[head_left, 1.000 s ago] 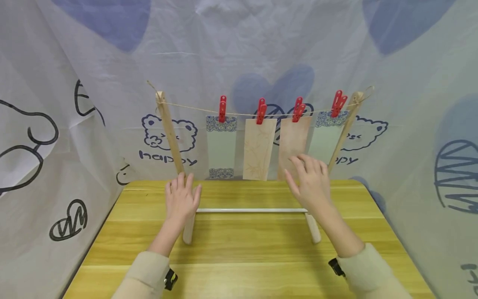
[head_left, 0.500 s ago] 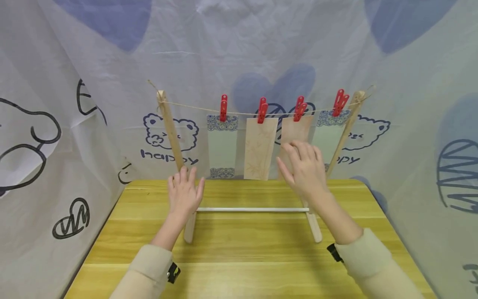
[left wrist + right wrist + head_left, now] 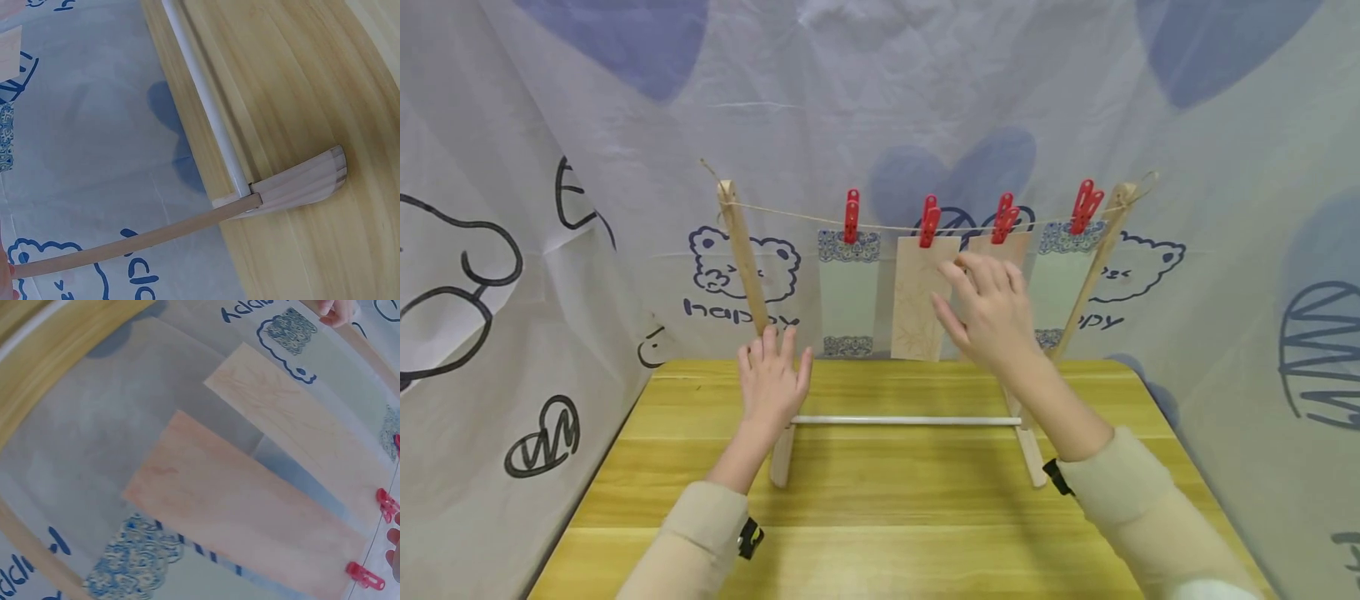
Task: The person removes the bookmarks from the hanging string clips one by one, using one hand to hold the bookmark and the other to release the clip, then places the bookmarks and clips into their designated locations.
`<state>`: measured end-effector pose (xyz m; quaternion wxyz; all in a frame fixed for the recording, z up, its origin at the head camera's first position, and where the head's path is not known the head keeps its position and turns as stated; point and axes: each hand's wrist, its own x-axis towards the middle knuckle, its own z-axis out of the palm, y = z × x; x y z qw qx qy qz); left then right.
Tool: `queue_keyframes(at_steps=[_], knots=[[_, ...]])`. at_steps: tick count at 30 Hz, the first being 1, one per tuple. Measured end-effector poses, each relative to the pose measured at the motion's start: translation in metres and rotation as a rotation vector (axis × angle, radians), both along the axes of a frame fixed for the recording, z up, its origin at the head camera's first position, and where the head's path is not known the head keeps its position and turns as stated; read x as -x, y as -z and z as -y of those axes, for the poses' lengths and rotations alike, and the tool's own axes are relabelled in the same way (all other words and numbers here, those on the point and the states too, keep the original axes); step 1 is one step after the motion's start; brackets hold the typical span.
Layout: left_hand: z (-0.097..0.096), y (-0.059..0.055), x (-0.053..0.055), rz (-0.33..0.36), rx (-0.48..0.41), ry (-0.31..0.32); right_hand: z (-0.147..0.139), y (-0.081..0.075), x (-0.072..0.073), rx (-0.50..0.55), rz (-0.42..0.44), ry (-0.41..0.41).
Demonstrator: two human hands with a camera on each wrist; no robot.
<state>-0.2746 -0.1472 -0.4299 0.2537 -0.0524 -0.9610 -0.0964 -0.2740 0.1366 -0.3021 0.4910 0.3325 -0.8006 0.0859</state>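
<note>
Several red clothespins (image 3: 851,218) hold paper strips on a thin string (image 3: 797,217) between two wooden posts (image 3: 1084,279). Two strips are cream and pinkish (image 3: 244,512); the outer two are pale green with blue lace-patterned ends (image 3: 847,292). My left hand (image 3: 772,375) is at the left post (image 3: 137,242), fingers spread; whether it touches the post I cannot tell. My right hand (image 3: 988,312) hovers before the cream and pink strips, fingers loosely bent, holding nothing. It hides much of the pink strip. Its fingertips (image 3: 395,547) show at the right wrist view's edge, near the pegs.
A white rod (image 3: 906,420) joins the two wooden feet (image 3: 781,458) of the stand on the wood-grain table (image 3: 910,533). Behind the stand hangs a pale cloth (image 3: 820,100) printed with hearts and bears. A black strap buckle (image 3: 750,537) shows at the left sleeve.
My right hand has risen and moved left, from low near the pink strip towards the cream one. The left hand has shifted slightly up. Strips and clothespins hang as before.
</note>
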Motion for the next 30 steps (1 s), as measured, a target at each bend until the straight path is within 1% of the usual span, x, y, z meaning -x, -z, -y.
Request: queue_keyframes(at_steps=[5,8,14,23,26,30], knots=[[-0.001,-0.005,0.002,-0.019,0.008,-0.011,0.009,-0.01,0.003,-0.022,-0.01,-0.015],[-0.002,-0.008,0.003,-0.029,0.01,-0.009,0.014,-0.016,0.004,-0.033,-0.035,-0.029],[-0.005,-0.012,0.004,-0.012,0.003,0.003,0.024,-0.028,0.009,-0.039,-0.092,-0.06],[-0.009,-0.019,0.006,0.017,0.011,-0.003,0.032,-0.045,0.018,-0.094,-0.136,-0.023],[-0.009,-0.02,0.007,0.006,0.012,0.004,0.034,-0.051,0.022,-0.101,-0.153,-0.013],[-0.01,-0.019,0.009,-0.03,0.015,0.014,0.037,-0.061,0.025,-0.122,-0.156,0.006]])
